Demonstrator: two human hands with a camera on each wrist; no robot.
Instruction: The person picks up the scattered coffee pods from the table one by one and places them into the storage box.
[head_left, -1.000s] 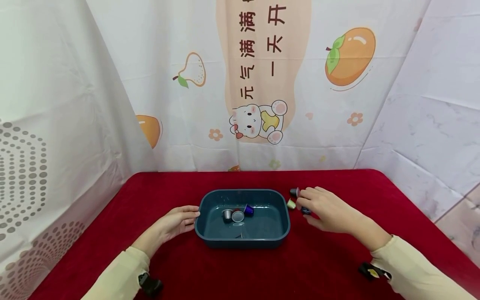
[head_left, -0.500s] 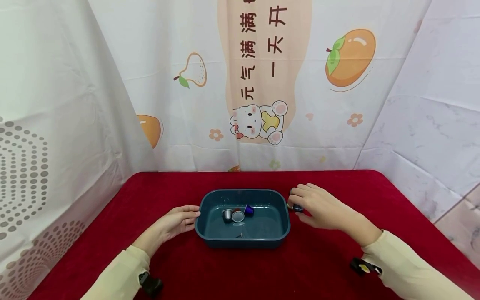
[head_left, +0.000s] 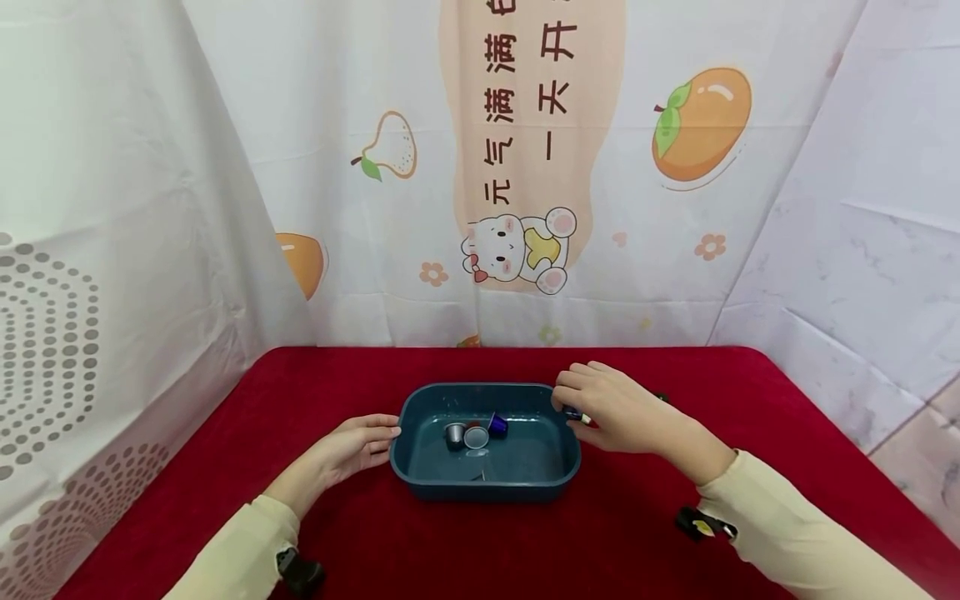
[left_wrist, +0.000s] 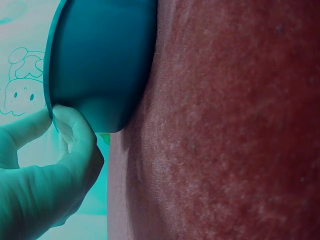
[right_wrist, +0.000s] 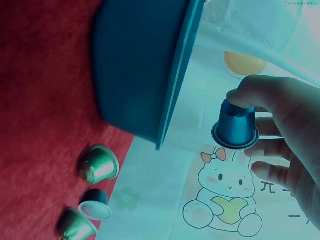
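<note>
My left hand (head_left: 356,450) pinches the left rim of a dark teal rectangular tub (head_left: 480,490); in the left wrist view the thumb and fingertips (left_wrist: 65,112) meet at its edge. By the tub's right rim, my right hand (head_left: 618,408) holds a blue coffee capsule (right_wrist: 236,125), thumb on its narrow end and lid side downward. From the head, that hand partly covers this capsule. Inside the tub lie a silver capsule (head_left: 454,435), one with its pale lid turned up (head_left: 476,437), a purple-blue capsule (head_left: 498,425) and a reddish one behind them, mostly hidden.
On the red cloth (head_left: 480,550) right of the tub, the right wrist view shows a green capsule (right_wrist: 98,164), a dark one with a pale lid (right_wrist: 95,209) and another greenish one (right_wrist: 76,225). A printed curtain (head_left: 360,208) hangs behind the table.
My right hand has moved left, carrying the blue capsule from beside the loose capsules to the tub's right rim. The left hand and the tub stay in place.
</note>
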